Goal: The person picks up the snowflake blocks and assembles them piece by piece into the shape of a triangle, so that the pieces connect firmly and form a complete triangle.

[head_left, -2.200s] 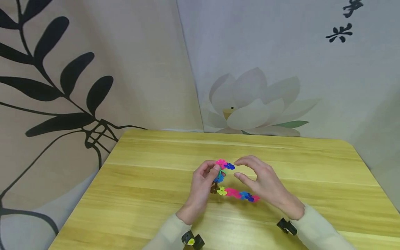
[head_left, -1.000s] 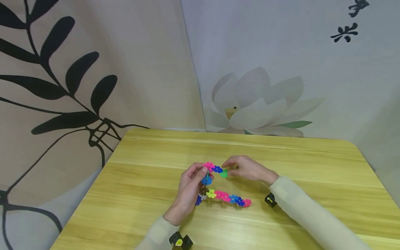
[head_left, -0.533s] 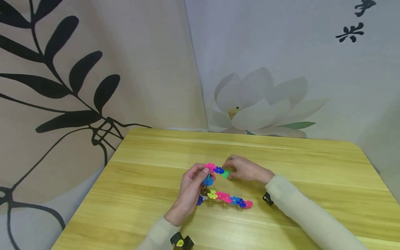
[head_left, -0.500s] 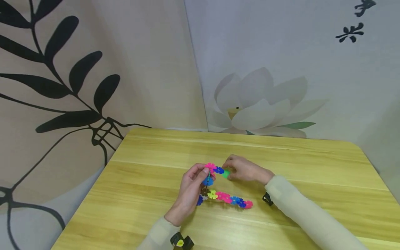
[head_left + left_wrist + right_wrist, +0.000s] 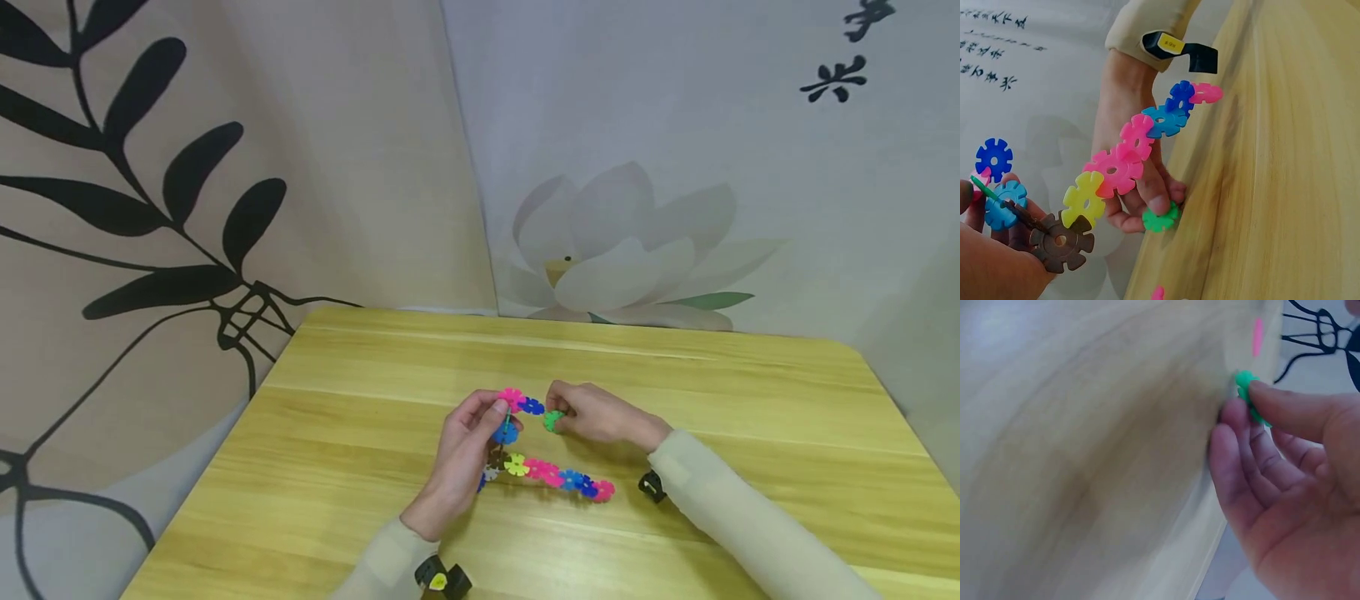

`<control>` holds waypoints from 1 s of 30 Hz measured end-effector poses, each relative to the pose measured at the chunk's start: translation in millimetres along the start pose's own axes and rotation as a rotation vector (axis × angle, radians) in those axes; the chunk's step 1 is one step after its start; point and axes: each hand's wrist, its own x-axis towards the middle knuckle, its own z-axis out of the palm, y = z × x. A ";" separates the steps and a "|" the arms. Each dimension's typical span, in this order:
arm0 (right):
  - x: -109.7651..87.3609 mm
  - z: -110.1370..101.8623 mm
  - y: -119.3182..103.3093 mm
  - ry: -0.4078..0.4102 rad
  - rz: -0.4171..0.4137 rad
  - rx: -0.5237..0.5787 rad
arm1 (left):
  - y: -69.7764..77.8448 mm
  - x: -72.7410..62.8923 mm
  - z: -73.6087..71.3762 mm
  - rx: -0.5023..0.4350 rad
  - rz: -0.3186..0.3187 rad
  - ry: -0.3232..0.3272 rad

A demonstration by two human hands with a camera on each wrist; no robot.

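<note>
- Left hand (image 5: 461,454): thumb and fingers clamped on the upper part of a bent chain (image 5: 551,475) of coloured flower-shaped discs.
- Right hand (image 5: 606,414): thumb and fingertips pinch a green disc (image 5: 1160,219), just beside the dark blue disc (image 5: 532,406) at the chain's upper end. Left wrist view shows the green disc apart from the chain's long arm.
- Chain position: near the middle of the desk (image 5: 757,425), between the two hands. Long arm runs right and toward the person, ending in a pink disc (image 5: 603,491); cannot tell whether that end touches the wood.
- Edges: hands and chain sit inside the desk's back, left and right edges. Bare wood lies between the right hand and the rounded back right corner, also behind both hands and to the left. The narrowest gap is between the hands themselves.
- Behind the desk: hanging cloth (image 5: 360,167) meeting the back edge, printed with dark leaves (image 5: 137,87).
- Writing: black brush characters (image 5: 834,79) at upper right; smaller rows in left wrist view, too blurred to read reliably.
- Yellow label (image 5: 1170,43) on the right wrist's black band (image 5: 1202,58); print too small to read.
</note>
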 end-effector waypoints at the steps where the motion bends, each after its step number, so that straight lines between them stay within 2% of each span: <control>1: -2.4 -1.1 0.7 0.005 -0.002 0.021 | 0.5 0.1 0.5 -0.001 0.003 -0.001; 7: -19.7 -8.6 1.1 0.045 0.024 0.153 | 0.5 1.3 2.4 -0.010 -0.002 -0.009; 17: -42.9 -22.8 -10.9 0.131 0.054 0.282 | -1.3 3.7 5.6 -0.022 -0.007 -0.004; 25: -58.0 -28.5 -18.9 0.200 0.017 0.300 | -1.8 4.6 8.5 0.004 -0.008 -0.001; 30: -65.6 -30.3 -28.7 0.249 0.040 0.294 | -1.1 4.5 10.5 0.004 -0.007 -0.013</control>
